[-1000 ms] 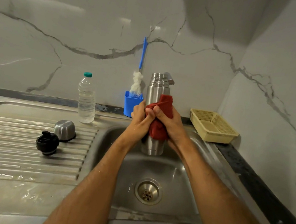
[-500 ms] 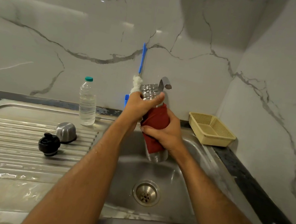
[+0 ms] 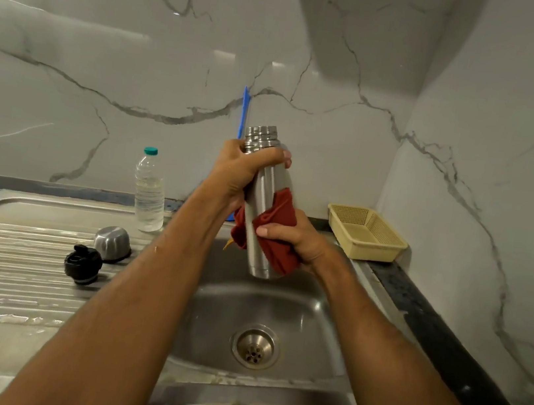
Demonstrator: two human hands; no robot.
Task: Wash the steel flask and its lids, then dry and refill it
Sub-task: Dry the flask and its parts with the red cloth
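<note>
Head: flask (image 3: 266, 181) within both grips.

Flask (image 3: 264, 202) held over sink (image 3: 321, 314), two lids (image 3: 96, 255) on drainboard (image 3: 6, 267) to its left, bottle (image 3: 150, 191) behind them, basket (image 3: 366, 233) right on worktop (image 3: 415, 311).

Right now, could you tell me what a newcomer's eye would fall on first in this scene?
First, the open-necked steel flask, held over the stainless sink basin: the left hand grips its neck while the right hand presses a dark red cloth around its lower body. Next, on the ribbed draining board to the left, lie a black stopper lid and a domed steel cap.
</note>
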